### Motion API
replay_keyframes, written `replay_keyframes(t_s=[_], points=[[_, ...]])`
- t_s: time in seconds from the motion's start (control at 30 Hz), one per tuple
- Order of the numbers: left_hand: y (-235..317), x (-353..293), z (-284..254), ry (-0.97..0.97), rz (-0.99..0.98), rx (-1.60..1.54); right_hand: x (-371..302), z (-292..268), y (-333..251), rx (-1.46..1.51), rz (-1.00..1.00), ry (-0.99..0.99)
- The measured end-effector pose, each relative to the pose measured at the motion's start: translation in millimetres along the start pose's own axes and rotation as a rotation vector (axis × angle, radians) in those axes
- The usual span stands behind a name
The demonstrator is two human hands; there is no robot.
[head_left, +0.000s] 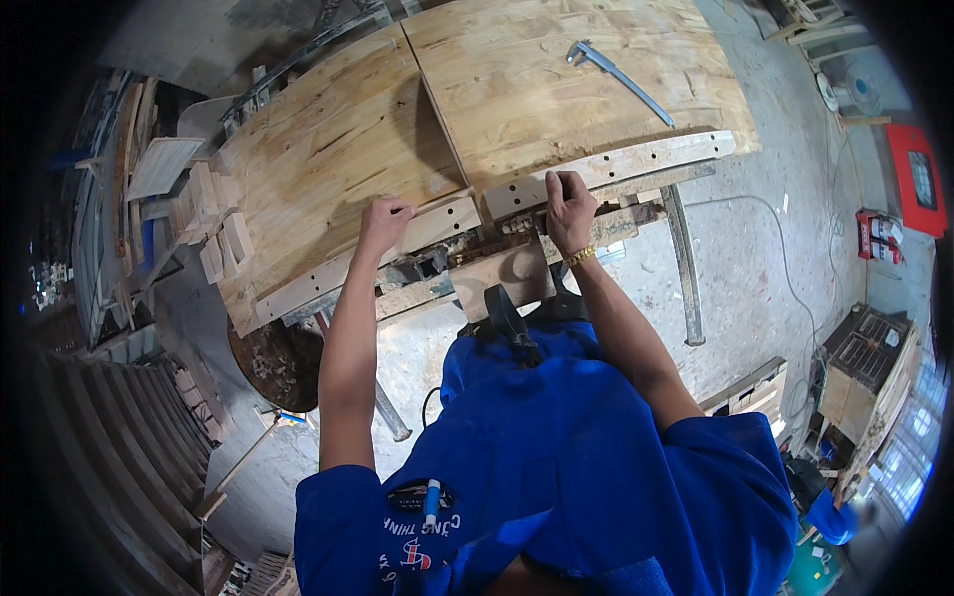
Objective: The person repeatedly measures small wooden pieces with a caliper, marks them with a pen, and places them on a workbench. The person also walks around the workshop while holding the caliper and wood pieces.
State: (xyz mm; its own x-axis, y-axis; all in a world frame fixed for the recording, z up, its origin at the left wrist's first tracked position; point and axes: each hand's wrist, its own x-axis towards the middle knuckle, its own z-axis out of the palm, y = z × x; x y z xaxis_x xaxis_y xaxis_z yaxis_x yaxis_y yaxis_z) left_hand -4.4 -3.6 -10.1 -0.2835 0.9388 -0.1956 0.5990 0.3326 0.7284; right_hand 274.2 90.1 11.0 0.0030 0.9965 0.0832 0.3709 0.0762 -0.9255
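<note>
Two pale wooden strips with dark round holes lie end to end along the near edge of a plywood-topped table (556,70). My left hand (383,224) is closed, its fingertips pinched together over the left strip (313,286). My right hand (569,213), with a gold-coloured bracelet at the wrist, is also closed, fingers curled at the right strip (626,162). Anything small between either hand's fingers is hidden. A metal caliper (621,81) rests on the tabletop beyond the right strip.
Below the strips runs a dusty wood and metal frame with metal legs (684,268). Wooden blocks (204,204) are stacked at the table's left end, above a round dark container (278,363). A cable (780,238) crosses the floor on the right, near a wooden cabinet (863,368).
</note>
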Motion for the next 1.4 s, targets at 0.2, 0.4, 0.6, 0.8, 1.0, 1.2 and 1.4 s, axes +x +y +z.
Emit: replay_keyframes(t_s=[0.2,0.4,0.6,0.8,1.0,1.2,1.4], points=[[-0.6,0.6,-1.0,0.001,0.013,0.007,1.4,0.9,3.5,-0.003,-0.017,0.008],[-1.1,0.8,-1.6,0.008,0.038,0.070,0.3,1.5,2.0,0.002,-0.001,0.008],[1.4,2.7,0.2,-0.020,0.017,0.020,0.0,-0.2,5.0,0.010,-0.001,0.023],[-7.2,1.8,-0.3,-0.016,0.045,0.038,-0.5,0.3,2.4,-0.016,-0.031,0.018],[-5.4,1.8,-0.7,-0.015,0.059,0.041,-0.6,2.4,4.6,0.030,-0.024,0.030],[-6.0,1.7,1.4,0.005,0.047,0.003,0.7,3.2,8.5,0.025,-0.043,0.037],[-2.6,0.9,1.2,-0.002,0.036,0.026,0.0,1.6,4.4,0.000,-0.038,0.040]])
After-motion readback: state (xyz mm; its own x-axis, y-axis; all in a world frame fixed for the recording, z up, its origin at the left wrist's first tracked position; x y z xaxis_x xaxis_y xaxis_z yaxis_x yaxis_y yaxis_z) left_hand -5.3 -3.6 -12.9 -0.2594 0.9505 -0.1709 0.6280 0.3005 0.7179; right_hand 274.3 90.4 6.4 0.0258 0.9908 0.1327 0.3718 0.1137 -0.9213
